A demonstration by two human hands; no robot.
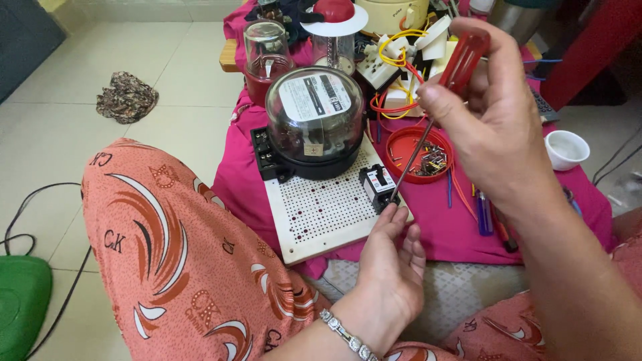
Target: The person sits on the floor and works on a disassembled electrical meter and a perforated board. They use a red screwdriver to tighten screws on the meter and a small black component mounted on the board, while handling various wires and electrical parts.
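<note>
My right hand (pixel 491 127) grips a red-handled screwdriver (pixel 461 60), its shaft slanting down to a small black breaker (pixel 376 185) on a white perforated board (pixel 321 214). My left hand (pixel 391 267), with a bracelet on the wrist, steadies the board's near right corner beside the breaker, fingertips by the screwdriver tip. A round glass-domed electricity meter (pixel 314 117) on a black base stands at the back of the board.
A red lid with screws (pixel 421 154) lies right of the board on a pink cloth (pixel 241 180). Wired white sockets (pixel 394 63), glass jars (pixel 267 47) and a white cup (pixel 566 148) sit behind. My patterned knee (pixel 180 254) is at left; black cables and a green object (pixel 20 301) lie on the floor.
</note>
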